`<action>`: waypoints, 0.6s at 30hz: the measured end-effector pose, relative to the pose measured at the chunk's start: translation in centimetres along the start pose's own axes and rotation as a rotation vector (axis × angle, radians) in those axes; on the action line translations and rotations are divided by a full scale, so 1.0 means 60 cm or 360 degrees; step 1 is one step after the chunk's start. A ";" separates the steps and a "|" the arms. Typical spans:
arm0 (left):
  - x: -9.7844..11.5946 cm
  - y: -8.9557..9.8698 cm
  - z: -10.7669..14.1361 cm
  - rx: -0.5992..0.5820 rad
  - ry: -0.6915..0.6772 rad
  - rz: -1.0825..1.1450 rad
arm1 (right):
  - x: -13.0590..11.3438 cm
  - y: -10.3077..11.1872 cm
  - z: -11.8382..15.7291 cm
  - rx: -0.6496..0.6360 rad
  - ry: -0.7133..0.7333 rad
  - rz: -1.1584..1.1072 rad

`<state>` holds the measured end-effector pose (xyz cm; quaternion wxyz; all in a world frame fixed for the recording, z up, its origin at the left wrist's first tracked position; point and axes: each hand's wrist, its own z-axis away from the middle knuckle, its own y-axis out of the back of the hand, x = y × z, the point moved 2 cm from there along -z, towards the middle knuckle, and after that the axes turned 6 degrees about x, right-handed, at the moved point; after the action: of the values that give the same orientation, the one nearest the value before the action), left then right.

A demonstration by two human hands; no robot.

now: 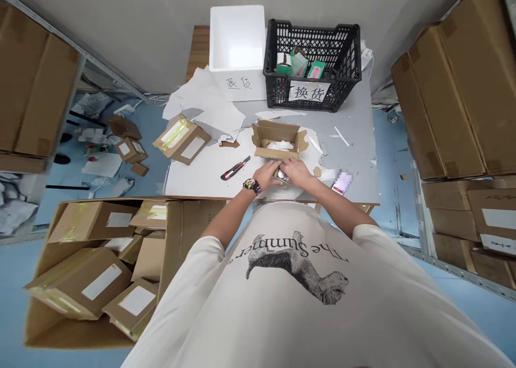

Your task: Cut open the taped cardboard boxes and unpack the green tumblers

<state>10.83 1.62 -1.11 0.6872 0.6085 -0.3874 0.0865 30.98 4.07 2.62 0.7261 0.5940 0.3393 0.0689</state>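
My left hand (pixel 266 174), with a black and yellow wristwatch (pixel 252 186) on its wrist, and my right hand (pixel 297 173) meet at the front of the white-topped table (pixel 193 180). Between them they grip a small shiny silver packet (pixel 281 175), partly hidden by my fingers. Just beyond my hands stands an opened cardboard box (pixel 277 139) with white padding inside. A red and black utility knife (pixel 235 167) lies to the left of my left hand. A taped cardboard parcel (pixel 182 141) sits farther left. To the right of my right hand lies a small item with a pixelated label (pixel 342 181).
At the far edge stand a white foam box (pixel 237 51) and a black plastic crate (pixel 312 64) holding small packages. Paper and cardboard scraps lie on the table. Stacked cartons fill the shelves (pixel 451 99) on the right. A large open carton of parcels (pixel 92 266) sits at lower left.
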 end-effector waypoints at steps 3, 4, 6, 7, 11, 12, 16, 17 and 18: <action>0.000 0.001 0.001 0.0024 -0.0010 0.0055 | 0.000 0.011 -0.001 -0.0026 0.0051 -0.0063; 0.000 0.001 0.002 0.0022 0.0005 0.0063 | -0.001 0.017 0.002 -0.0021 0.0058 -0.0109; 0.000 0.001 0.005 0.0023 0.0058 0.0071 | -0.006 0.037 0.010 0.0022 0.0066 -0.0202; 0.000 0.000 0.006 0.0030 0.0090 0.0072 | -0.010 0.051 0.014 0.0065 0.0062 -0.0245; 0.003 0.001 0.006 0.0057 0.0168 0.0059 | -0.022 0.126 0.022 0.0284 -0.0015 -0.0390; 0.005 0.004 0.006 0.0055 0.0160 0.0053 | -0.022 0.147 0.022 0.0345 -0.0028 -0.0424; 0.017 0.033 0.013 0.0041 0.0021 0.0073 | 0.001 0.223 0.013 0.0691 -0.0026 -0.0641; 0.021 0.047 0.015 0.0062 -0.0021 0.0094 | 0.011 0.237 0.009 0.0779 -0.0019 -0.0721; 0.026 0.062 0.017 0.0109 -0.0046 0.0125 | 0.021 0.249 0.003 0.0852 -0.0007 -0.0804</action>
<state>9.25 1.08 2.70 0.6562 0.6172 -0.4178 0.1179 36.60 8.79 15.66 0.5397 0.6607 0.4797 -0.2052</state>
